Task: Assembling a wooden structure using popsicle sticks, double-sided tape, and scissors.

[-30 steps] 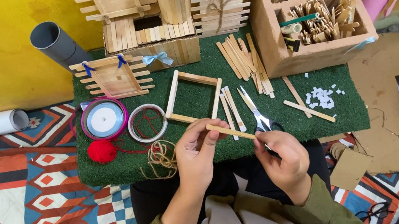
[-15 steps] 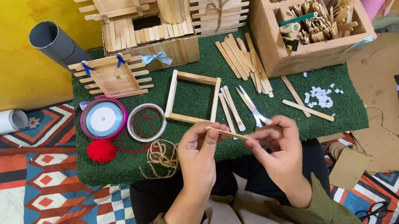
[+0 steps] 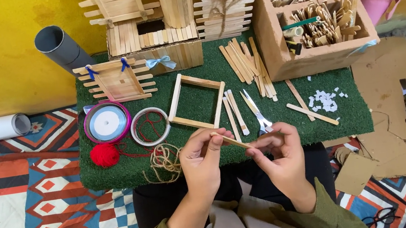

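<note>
My left hand (image 3: 203, 157) and my right hand (image 3: 278, 150) meet over the near edge of the green mat (image 3: 350, 109). Between them they pinch a thin wooden stick (image 3: 230, 140), the left at its upper end, the right at its lower end. Just beyond the hands lie a square frame of wooden sticks (image 3: 197, 102), two loose sticks (image 3: 234, 115) and a pair of scissors (image 3: 257, 112). A coil of brown twine (image 3: 166, 160) lies left of my left hand.
A cardboard box (image 3: 279, 55) holding wooden pieces stands at the back right, with a pile of sticks (image 3: 246, 61) beside it. Stick-built houses (image 3: 164, 24) stand at the back. A ribbon spool (image 3: 107, 122), a tape ring (image 3: 150, 126) and red yarn (image 3: 105, 154) sit left.
My right hand has come in from the right and closed on the stick's lower end. The stick has lifted off the frame's near edge toward me.
</note>
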